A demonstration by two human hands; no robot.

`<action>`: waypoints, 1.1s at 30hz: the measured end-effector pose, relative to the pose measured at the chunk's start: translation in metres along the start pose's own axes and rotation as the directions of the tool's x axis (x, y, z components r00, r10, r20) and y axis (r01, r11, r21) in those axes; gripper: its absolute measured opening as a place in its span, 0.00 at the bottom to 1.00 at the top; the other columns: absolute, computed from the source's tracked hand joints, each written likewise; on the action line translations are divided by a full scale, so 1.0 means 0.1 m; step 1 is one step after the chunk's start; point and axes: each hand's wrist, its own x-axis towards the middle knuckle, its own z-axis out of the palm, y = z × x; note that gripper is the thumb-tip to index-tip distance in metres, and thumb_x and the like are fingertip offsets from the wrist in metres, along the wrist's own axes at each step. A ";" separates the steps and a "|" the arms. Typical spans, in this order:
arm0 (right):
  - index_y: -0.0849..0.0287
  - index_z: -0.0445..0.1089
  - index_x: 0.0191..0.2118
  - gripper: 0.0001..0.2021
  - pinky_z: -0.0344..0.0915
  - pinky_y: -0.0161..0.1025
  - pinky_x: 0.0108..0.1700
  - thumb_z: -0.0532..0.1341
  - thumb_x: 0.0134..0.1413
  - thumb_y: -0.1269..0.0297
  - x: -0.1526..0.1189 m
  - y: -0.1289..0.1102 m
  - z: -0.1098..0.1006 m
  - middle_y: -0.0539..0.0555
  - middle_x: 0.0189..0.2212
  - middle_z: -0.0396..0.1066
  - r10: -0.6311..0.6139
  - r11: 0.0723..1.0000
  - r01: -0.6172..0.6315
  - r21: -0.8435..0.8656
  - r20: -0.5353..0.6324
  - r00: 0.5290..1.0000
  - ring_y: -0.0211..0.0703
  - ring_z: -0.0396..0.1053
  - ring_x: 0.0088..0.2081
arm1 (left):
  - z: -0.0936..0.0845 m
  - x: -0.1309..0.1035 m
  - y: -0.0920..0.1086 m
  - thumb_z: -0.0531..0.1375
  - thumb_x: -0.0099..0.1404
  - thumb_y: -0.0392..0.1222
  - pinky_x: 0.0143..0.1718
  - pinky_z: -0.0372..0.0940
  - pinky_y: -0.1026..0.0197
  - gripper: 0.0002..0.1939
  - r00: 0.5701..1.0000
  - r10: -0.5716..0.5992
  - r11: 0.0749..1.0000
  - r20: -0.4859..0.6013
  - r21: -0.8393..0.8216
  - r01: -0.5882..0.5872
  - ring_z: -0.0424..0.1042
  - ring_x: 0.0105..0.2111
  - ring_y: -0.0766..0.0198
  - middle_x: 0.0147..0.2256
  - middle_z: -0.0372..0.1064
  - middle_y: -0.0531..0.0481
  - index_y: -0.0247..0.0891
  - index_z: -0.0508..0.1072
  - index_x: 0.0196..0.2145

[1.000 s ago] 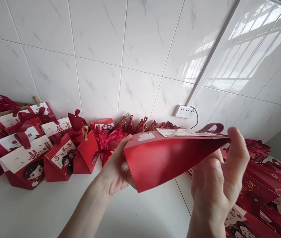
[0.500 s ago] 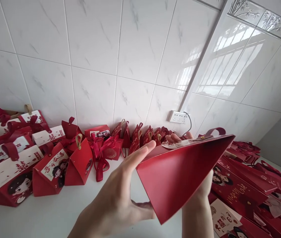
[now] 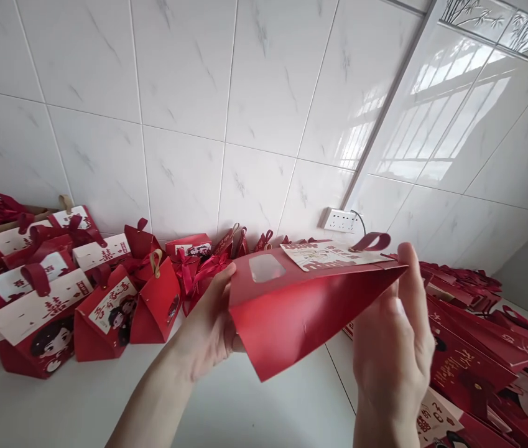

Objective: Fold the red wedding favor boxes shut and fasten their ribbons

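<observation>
A red triangular gift box [image 3: 301, 317] with a dark red ribbon loop [image 3: 372, 242], a cream printed panel and a clear window is held up in the middle of the view, lying on its side with its peak to the right. My left hand [image 3: 210, 330] grips its wide base end, the thumb on the upper edge and the other fingers partly hidden behind. My right hand [image 3: 394, 342] is at the peak, its fingers around the edge near the ribbon loop, some of them hidden by the box.
Assembled red and white gift boxes [image 3: 35, 323] with ribbon handles stand in rows at left and along the tiled wall. Flat red cartons [image 3: 473, 348] lie stacked at right. A white power strip [image 3: 338, 219] with a cable is on the wall. The table [image 3: 226, 404] is white.
The box has turned so its printed panel and window show more. My right hand has come from behind the box to its peak. The left hand has shifted left and up along the base.
</observation>
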 end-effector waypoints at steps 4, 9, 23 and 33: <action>0.44 0.63 0.61 0.20 0.56 0.61 0.63 0.55 0.66 0.63 -0.04 -0.07 0.02 0.51 0.65 0.57 -0.015 0.997 0.014 0.078 0.010 1.000 0.52 0.56 0.64 | -0.01 0.03 -0.03 0.62 0.59 0.60 0.22 0.67 0.70 0.24 0.996 -0.041 0.993 -0.076 -0.112 0.033 0.77 0.30 0.65 0.36 0.78 0.47 0.40 0.77 0.45; 0.43 0.63 0.61 0.21 0.60 0.55 0.61 0.57 0.65 0.64 -0.04 -0.11 0.02 0.50 0.66 0.54 -0.014 0.994 0.009 0.105 0.044 0.999 0.48 0.59 0.62 | -0.08 0.07 -0.05 0.61 0.60 0.59 0.24 0.68 0.67 0.25 0.997 -0.023 0.998 -0.075 -0.061 0.018 0.77 0.31 0.62 0.34 0.78 0.46 0.38 0.75 0.46; 0.49 0.68 0.54 0.16 0.70 0.44 0.45 0.61 0.60 0.62 0.03 -0.06 -0.09 0.52 0.41 0.73 0.081 0.995 -0.073 0.070 -0.129 0.988 0.40 0.71 0.37 | -0.15 -0.07 -0.18 0.62 0.55 0.40 0.50 0.70 0.50 0.41 0.733 0.607 0.611 0.306 0.411 -0.677 0.66 0.56 0.48 0.59 0.60 0.46 0.53 0.51 0.63; 0.55 0.72 0.47 0.18 0.75 0.43 0.38 0.65 0.54 0.53 -0.20 -0.21 -0.63 0.57 0.43 0.76 0.410 0.908 -0.405 0.105 -0.023 0.912 0.48 0.75 0.41 | 0.11 -0.26 -0.31 0.67 0.55 0.49 0.46 0.72 0.54 0.43 0.817 0.494 0.672 0.297 0.466 -0.576 0.68 0.55 0.47 0.58 0.63 0.44 0.54 0.49 0.63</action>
